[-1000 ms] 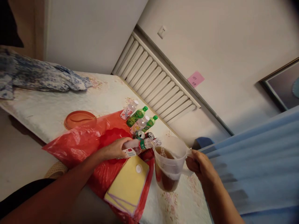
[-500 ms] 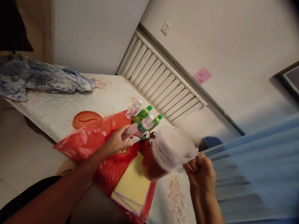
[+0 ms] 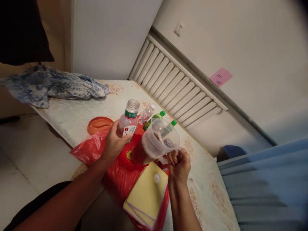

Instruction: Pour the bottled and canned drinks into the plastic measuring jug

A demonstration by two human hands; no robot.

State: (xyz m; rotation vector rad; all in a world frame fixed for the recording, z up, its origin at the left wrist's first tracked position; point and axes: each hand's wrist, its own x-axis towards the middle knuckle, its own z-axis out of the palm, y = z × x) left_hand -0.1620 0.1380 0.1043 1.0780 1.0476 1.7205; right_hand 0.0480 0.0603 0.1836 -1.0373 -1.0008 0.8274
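Note:
My left hand is wrapped round an uncapped clear plastic bottle with a green and white label, held nearly upright above the red bag. My right hand grips the handle of a clear plastic measuring jug that holds brown liquid. The jug is tipped toward the bottle, its rim just right of the bottle's body. A white bottle cap lies on the yellow cloths below the jug.
A red plastic bag covers the near table edge. An orange lid, green-capped bottles and a small clear bottle stand behind. A blue patterned cloth lies at the table's far end. A radiator lines the wall.
The left hand swung the bottle from lying over the jug's rim to nearly upright. The right hand tilted the jug toward the bottle and brought it closer.

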